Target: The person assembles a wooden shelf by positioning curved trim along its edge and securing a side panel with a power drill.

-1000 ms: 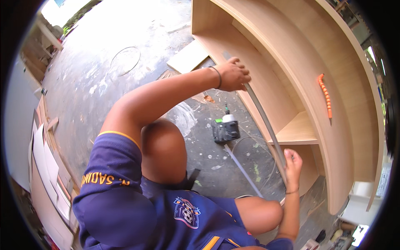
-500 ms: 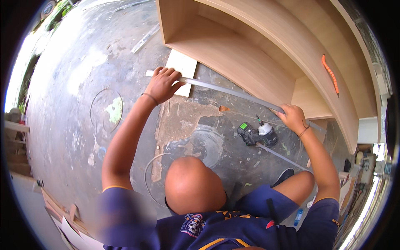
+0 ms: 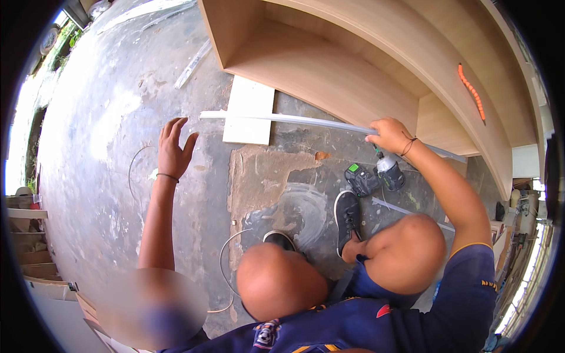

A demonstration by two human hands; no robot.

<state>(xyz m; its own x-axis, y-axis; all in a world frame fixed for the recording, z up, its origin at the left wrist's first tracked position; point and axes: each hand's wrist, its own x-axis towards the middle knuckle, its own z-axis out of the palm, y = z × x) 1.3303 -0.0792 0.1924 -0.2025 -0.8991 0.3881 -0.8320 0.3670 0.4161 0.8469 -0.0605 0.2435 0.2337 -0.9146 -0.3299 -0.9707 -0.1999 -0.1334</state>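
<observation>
A long, thin, pale grey strip runs crosswise ahead of me, its left part above a white board. My right hand grips it toward its right end, fingers wrapped round it. Off the strip's left end, my left hand is empty, with thumb and fingers apart. A cordless driver with a black body, light grey head and green-marked battery stands on the floor just below my right hand. Beyond the strip lies a light wood cabinet with open compartments.
An orange segmented stick rests on the cabinet's long panel. A second pale strip lies near my right knee. Thin wire curls across the stained concrete floor. Another flat strip lies at the far left.
My left hand has let go of the strip and drawn away left and back. My right hand, still gripping, has shifted left and farther away. Both of my shoes now show.
</observation>
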